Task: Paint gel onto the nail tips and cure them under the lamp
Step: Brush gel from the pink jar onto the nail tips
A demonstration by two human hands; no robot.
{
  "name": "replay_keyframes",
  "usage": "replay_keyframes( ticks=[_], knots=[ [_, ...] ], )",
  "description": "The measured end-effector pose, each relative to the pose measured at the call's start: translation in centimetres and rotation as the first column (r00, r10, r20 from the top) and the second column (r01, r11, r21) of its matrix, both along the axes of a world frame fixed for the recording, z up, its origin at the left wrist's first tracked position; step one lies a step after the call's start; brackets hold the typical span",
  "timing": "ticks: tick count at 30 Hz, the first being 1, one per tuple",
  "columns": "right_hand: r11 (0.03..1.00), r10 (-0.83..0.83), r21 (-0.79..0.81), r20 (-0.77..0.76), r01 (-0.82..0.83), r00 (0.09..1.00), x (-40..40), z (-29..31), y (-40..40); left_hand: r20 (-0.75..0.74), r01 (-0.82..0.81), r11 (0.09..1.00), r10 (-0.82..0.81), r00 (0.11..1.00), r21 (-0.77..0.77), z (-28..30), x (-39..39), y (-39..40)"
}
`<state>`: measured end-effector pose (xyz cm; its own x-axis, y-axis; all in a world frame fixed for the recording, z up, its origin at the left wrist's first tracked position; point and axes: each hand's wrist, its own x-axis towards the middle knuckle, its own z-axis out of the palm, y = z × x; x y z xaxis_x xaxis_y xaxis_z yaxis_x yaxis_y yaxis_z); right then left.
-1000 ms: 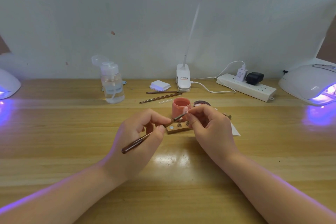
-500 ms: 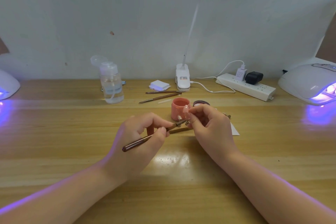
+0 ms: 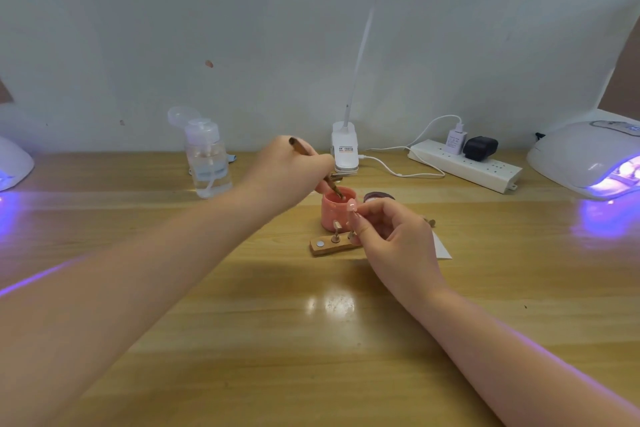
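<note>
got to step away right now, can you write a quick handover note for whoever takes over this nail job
Left hand: grips the brush, bristle end dipped in the open pink gel pot.
Right hand: pinches a peg that carries a pink nail tip, held up beside the pot.
Wooden stand lies in front of the pot with another peg on it. The curing lamp at far right is lit.
Done: brush is loading with gel.
Left: paint the held tip, cure it under the lamp, then do the rest.

We get a single head-worn view, looking forward and down across the wooden table [image 3: 242, 357] toward the wall [image 3: 138, 28], hands close below.
</note>
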<state>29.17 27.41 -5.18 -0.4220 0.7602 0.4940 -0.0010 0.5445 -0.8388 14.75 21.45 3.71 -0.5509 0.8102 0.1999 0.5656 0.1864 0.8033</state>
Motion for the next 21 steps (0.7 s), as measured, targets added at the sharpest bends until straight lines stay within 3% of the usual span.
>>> replay_keyframes(
  ticks=[7, 11, 16, 21],
  knots=[
    [0.999, -0.009, 0.036, 0.023, 0.008, 1.000, 0.0, -0.1, 0.0, 0.037, 0.031, 0.963, -0.022, 0.999, -0.268, 0.6, 0.7, 2.9],
    [0.999, -0.007, 0.032, 0.025, 0.006, 1.000, 0.0, -0.1, 0.0, 0.196, -0.016, 0.984, 0.052, 0.979, -0.178, 0.3, -0.2, 2.3],
    [0.999, -0.007, 0.036, 0.044, 0.006, 0.999, 0.0, -0.1, 0.1, 0.509, -0.118, 0.991, 0.132, 0.851, -0.061, -0.4, -2.8, -0.2],
    [0.999, -0.013, 0.047, 0.046, 0.011, 0.999, 0.1, 0.0, 0.0, 0.608, -0.101, 0.991, 0.137, 0.782, -0.093, -1.5, -3.7, -1.8]
  ],
)
